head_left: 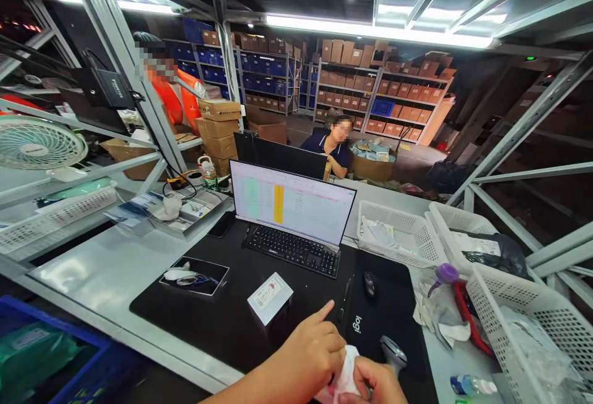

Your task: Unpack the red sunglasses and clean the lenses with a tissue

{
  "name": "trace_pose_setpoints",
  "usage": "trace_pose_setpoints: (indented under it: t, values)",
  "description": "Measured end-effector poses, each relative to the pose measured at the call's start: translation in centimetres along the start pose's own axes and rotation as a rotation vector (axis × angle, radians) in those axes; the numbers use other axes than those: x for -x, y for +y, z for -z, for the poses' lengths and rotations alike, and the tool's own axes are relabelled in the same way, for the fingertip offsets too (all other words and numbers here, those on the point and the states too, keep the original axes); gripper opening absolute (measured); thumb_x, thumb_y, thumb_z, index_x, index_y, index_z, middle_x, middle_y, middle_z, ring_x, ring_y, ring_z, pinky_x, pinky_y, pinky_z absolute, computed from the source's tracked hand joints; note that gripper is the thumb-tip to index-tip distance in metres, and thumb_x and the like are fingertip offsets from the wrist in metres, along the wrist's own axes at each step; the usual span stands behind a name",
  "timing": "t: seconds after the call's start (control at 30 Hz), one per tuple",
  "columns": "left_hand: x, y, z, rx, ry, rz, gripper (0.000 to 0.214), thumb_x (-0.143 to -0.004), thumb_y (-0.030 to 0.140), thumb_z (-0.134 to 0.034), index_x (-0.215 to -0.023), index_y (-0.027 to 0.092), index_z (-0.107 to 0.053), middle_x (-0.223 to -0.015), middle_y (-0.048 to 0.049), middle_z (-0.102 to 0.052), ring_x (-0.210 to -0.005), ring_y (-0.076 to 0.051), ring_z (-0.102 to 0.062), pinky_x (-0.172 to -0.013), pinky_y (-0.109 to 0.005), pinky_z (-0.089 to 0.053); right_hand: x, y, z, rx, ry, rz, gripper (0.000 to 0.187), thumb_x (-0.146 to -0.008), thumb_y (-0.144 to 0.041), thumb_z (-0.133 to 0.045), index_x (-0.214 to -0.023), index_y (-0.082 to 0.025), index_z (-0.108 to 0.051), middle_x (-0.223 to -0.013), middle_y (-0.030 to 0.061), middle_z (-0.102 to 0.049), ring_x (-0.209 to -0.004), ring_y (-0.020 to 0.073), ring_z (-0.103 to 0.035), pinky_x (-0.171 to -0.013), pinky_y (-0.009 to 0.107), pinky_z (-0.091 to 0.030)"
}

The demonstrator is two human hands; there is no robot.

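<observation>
My left hand [311, 347] is at the lower middle, its index finger stretched out and the other fingers curled against a crumpled white piece [348, 368]. It looks like soft paper or cloth, with a pink patch low down; its exact kind does not show. From the right, my right hand [377, 384] pinches the same piece, partly cut off by the frame's bottom. Beyond the hands, a small white printed box [270, 298] lies on the black desk mat [199, 311]. Right of my fingertip is a black pen [345, 298], and a grey handheld scanner [393, 354] lies beside my right hand.
A monitor [291, 203] showing a spreadsheet stands behind a keyboard [294, 249]; a mouse [369, 284] is to the right. An open dark box [194, 276] lies left. White baskets [523, 293] line the right side. A co-worker [331, 144] sits beyond the monitor.
</observation>
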State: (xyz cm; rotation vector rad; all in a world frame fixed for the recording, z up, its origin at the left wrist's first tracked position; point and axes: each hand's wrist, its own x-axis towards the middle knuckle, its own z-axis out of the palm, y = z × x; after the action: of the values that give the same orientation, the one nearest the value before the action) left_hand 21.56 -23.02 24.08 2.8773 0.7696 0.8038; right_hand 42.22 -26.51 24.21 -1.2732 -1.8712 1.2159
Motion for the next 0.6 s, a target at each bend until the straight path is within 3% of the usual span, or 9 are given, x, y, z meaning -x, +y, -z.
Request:
trace_pose_setpoints:
  t: [0.1, 0.17, 0.23, 0.33, 0.4, 0.47, 0.6]
  values:
    - [0.1, 0.1, -1.0, -0.057, 0.009, -0.112, 0.010, -0.087, 0.021, -0.065, -0.077, 0.019, -0.064, -0.074, 0.0032, -0.067, -0.075, -0.012, -0.062, -0.127, -0.047, -0.022, -0.8, 0.0, -1.7, 0.042, 0.070, 0.017, 0.063, -0.075, -0.059, -0.069, -0.051, -0.019, -0.026, -0.047, -0.0062, -0.032, -0.047, 0.0079, -0.025, -0.047, 0.023, -0.019]
    - [-0.1, 0.1, -0.8, -0.067, 0.056, -0.088, 0.005, -0.088, 0.019, -0.062, -0.085, 0.018, -0.066, -0.083, 0.0019, -0.071, -0.086, -0.014, -0.065, -0.127, -0.047, -0.021, -1.0, 0.6, -2.4, 0.035, 0.167, 0.007, 0.060, -0.077, -0.058, -0.067, -0.052, -0.020, -0.028, -0.048, -0.0068, -0.029, -0.047, 0.0081, -0.025, -0.046, 0.023, -0.020]
    - [-0.4, 0.4, 0.1, -0.129, 0.131, 0.023, 0.022, -0.089, 0.014, -0.058, -0.110, 0.018, -0.065, -0.110, -0.0040, -0.073, -0.112, -0.019, -0.063, -0.125, -0.052, -0.024, -1.2, 1.4, -2.7, -0.034, 0.288, -0.042, 0.057, -0.079, -0.062, -0.063, -0.055, -0.021, -0.032, -0.052, -0.0068, -0.030, -0.050, 0.0091, -0.028, -0.048, 0.022, -0.025]
    - [-0.4, 1.0, 1.7, -0.246, 0.231, 0.322, 0.061, -0.080, 0.003, -0.053, -0.138, 0.021, -0.050, -0.141, -0.0118, -0.058, -0.134, -0.028, -0.050, -0.115, -0.058, -0.039, -1.2, 2.0, -2.2, -0.238, 0.428, -0.148, 0.058, -0.080, -0.068, -0.061, -0.060, -0.023, -0.030, -0.057, -0.0069, -0.029, -0.053, 0.0101, -0.028, -0.049, 0.023, -0.031]
    - [0.1, 1.5, 2.3, -0.229, 0.248, 0.506, 0.067, -0.072, -0.002, -0.052, -0.133, 0.023, -0.053, -0.137, -0.0119, -0.060, -0.127, -0.029, -0.055, -0.106, -0.054, -0.050, -1.0, 1.5, -1.6, -0.379, 0.482, -0.182, 0.059, -0.077, -0.067, -0.065, -0.062, -0.025, -0.026, -0.059, -0.0070, -0.030, -0.054, 0.0102, -0.029, -0.049, 0.022, -0.033]
    - [0.6, 2.1, 2.3, -0.147, 0.198, 0.596, 0.067, -0.064, -0.001, -0.055, -0.126, 0.024, -0.056, -0.129, -0.0110, -0.063, -0.120, -0.030, -0.059, -0.100, -0.050, -0.054, -1.0, 0.3, -1.4, -0.491, 0.515, -0.187, 0.060, -0.073, -0.063, -0.072, -0.065, -0.025, -0.027, -0.061, -0.0068, -0.033, -0.056, 0.0108, -0.033, -0.051, 0.022, -0.036]
    - [0.8, 3.0, 1.5, -0.043, 0.084, 0.556, 0.073, -0.060, 0.011, -0.065, -0.131, 0.020, -0.050, -0.130, -0.0149, -0.060, -0.119, -0.034, -0.057, -0.102, -0.054, -0.051, -1.5, -2.3, -2.3, -0.589, 0.565, -0.172, 0.058, -0.062, -0.054, -0.082, -0.070, -0.025, -0.032, -0.063, -0.0066, -0.041, -0.058, 0.0123, -0.040, -0.052, 0.023, -0.041]
